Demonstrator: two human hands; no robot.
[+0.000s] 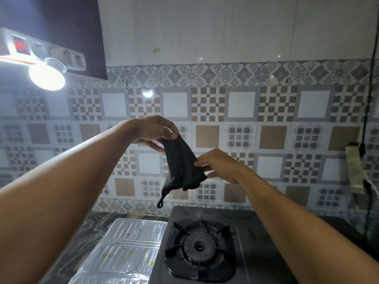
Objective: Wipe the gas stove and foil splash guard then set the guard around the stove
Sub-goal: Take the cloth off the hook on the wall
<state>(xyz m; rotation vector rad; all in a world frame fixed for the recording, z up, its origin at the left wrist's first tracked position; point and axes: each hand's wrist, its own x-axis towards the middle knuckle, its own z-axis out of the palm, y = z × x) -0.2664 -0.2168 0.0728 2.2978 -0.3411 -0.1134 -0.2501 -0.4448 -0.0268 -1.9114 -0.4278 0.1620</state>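
Note:
A dark cloth (180,167) hangs in the air above the stove, stretched between both hands. My left hand (153,132) pinches its upper corner. My right hand (217,162) pinches its right edge lower down. A small loop dangles from the cloth's bottom end. Below, the single-burner gas stove (252,238) sits on the counter, its black burner and pan support at the left of its top. The silver foil splash guard (123,249) lies flat on the counter, touching the stove's left side.
A patterned tile wall (266,119) rises right behind the stove. A bright bulb (47,76) and a power strip (41,50) hang at the upper left. A dark cord (369,99) and a white adapter (355,169) hang at the right. The counter (92,228) is dark marble.

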